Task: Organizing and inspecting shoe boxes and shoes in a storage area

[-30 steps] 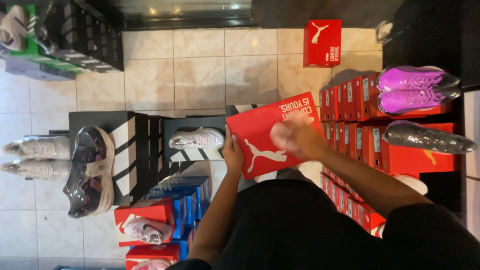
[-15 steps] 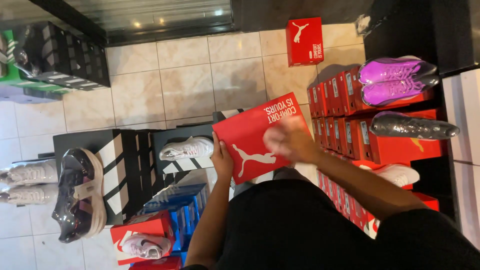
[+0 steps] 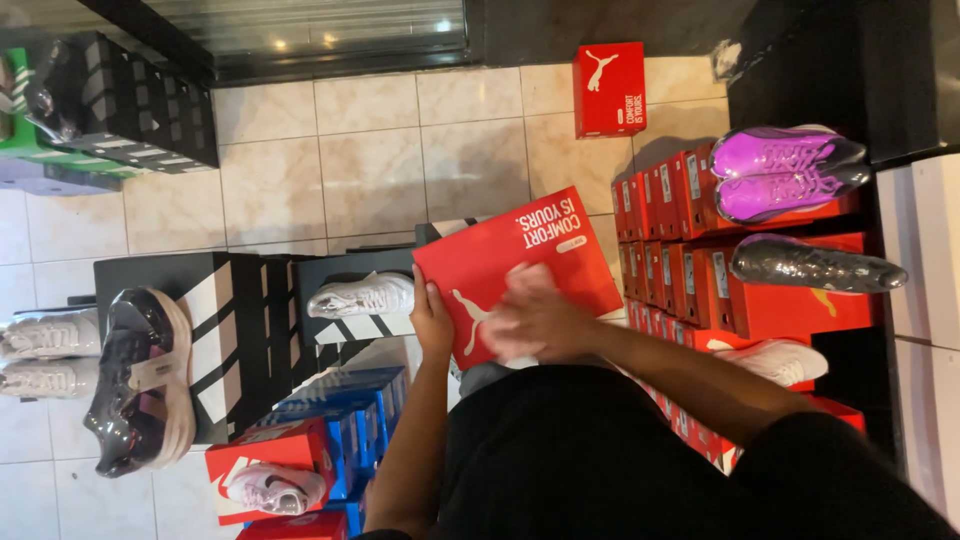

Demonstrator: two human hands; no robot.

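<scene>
Your left hand (image 3: 432, 322) still grips the red shoebox (image 3: 515, 270) edge; your blurred right hand (image 3: 535, 322) has slid lower, lying flat across its lid

A floor (image 3: 370, 150) of pale square tiles with dark grout lines carries everything here. One red shoebox (image 3: 609, 88) stands alone on the tiles near the dark threshold. A row of red shoeboxes (image 3: 665, 230) is stacked along one side, with a pair of purple shoes (image 3: 785, 170) and a glossy dark shoe (image 3: 815, 265) resting on top. Black-and-white striped shoeboxes (image 3: 235, 330) stand opposite, bearing a white sneaker (image 3: 362, 297) and a chunky dark sneaker (image 3: 140, 380). Blue shoeboxes (image 3: 345, 405) sit just beside them.
</scene>
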